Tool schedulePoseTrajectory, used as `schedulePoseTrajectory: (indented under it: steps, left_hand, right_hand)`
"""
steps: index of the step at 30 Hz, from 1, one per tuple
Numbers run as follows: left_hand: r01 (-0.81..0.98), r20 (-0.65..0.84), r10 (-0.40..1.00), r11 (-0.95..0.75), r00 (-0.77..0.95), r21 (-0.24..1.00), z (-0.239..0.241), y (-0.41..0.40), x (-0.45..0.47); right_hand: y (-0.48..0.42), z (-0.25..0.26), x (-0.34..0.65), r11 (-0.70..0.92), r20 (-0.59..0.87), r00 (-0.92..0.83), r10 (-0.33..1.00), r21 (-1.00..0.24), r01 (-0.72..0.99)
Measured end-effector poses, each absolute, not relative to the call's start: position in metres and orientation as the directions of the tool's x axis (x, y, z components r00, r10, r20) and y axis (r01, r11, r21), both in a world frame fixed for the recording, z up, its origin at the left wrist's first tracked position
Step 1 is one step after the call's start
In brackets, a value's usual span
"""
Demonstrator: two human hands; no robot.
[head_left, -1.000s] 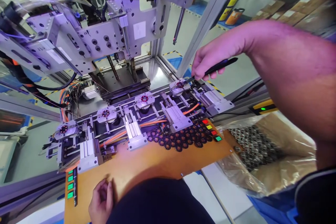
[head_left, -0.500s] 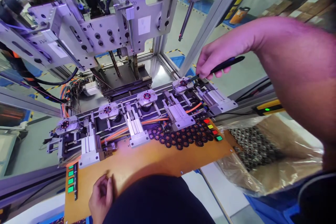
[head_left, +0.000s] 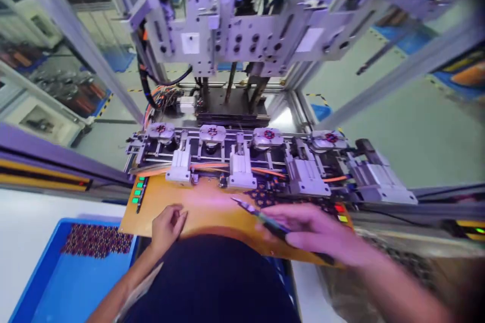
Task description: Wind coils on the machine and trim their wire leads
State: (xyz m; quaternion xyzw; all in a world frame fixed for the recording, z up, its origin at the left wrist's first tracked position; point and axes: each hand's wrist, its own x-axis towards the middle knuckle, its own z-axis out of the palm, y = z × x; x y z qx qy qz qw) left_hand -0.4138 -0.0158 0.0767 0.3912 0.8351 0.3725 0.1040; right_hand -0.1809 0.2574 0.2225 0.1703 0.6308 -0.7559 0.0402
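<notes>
My right hand (head_left: 318, 232) is blurred by motion and grips a dark pen-like tool (head_left: 261, 217) whose tip points left over the orange board (head_left: 204, 207). Just behind that hand lies a patch of small dark round parts (head_left: 273, 194). My left hand (head_left: 168, 227) rests on the board's near edge with its fingers curled in; nothing shows in them. Beyond the board, a row of round fixtures (head_left: 212, 133) with red-centred parts sits on the machine.
A blue tray (head_left: 56, 282) with several small dark parts lies at the lower left. Green buttons (head_left: 137, 193) sit at the board's left end, red and yellow ones (head_left: 341, 212) at its right. The machine head (head_left: 242, 35) hangs overhead. A bagged box (head_left: 417, 262) is on the right.
My right hand has drawn back with the tool from the far right fixture to the orange board near me. The view has swung left, bringing the blue tray into sight.
</notes>
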Motion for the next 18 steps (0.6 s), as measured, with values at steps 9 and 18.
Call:
schedulePoseTrajectory:
  steps: [9,18]
  left_hand:
    - [0.604,-0.009,0.962,0.179,-0.273,0.777,0.093,0.004,-0.389]
    - [0.736,0.031,0.945,0.232,-0.325,0.636,0.135,-0.018,-0.416]
  right_hand:
    - [0.174,0.075,-0.236,-0.174,-0.326,-0.889,0.321,-0.943,0.282]
    - [0.174,0.095,-0.218,0.554,0.071,-0.881,0.467,-0.800,0.230]
